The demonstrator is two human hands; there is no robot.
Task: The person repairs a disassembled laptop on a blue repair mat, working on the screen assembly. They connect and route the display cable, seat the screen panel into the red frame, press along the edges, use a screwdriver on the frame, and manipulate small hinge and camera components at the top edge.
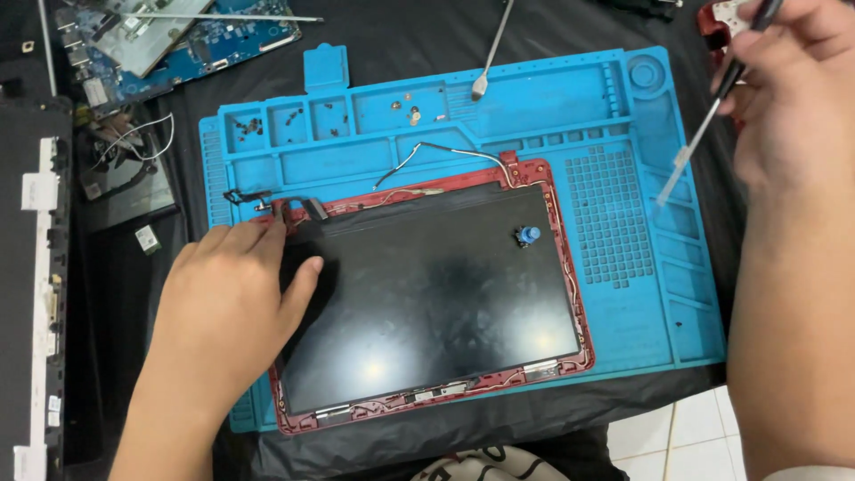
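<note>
Gripped in my right hand (788,98) is a thin black-handled tool (704,134), fingers closed round its handle, its pale tip hanging over the right side of the blue silicone mat (623,134). My left hand (227,303) lies open and flat, holding nothing, pressing on the near-left corner of the dark screen panel (436,285). That panel sits in its red lid frame (583,294) on the mat, in the middle of the black-covered worktop (401,36). A small blue-capped part (529,235) stands on the panel's far-right edge. As I judge it, too much palm weight could crack the glass, and a slip of the tool could snag the thin cables (445,153) at the far edge. Loose screws (329,111) in the trays could scatter if the mat is bumped.
</note>
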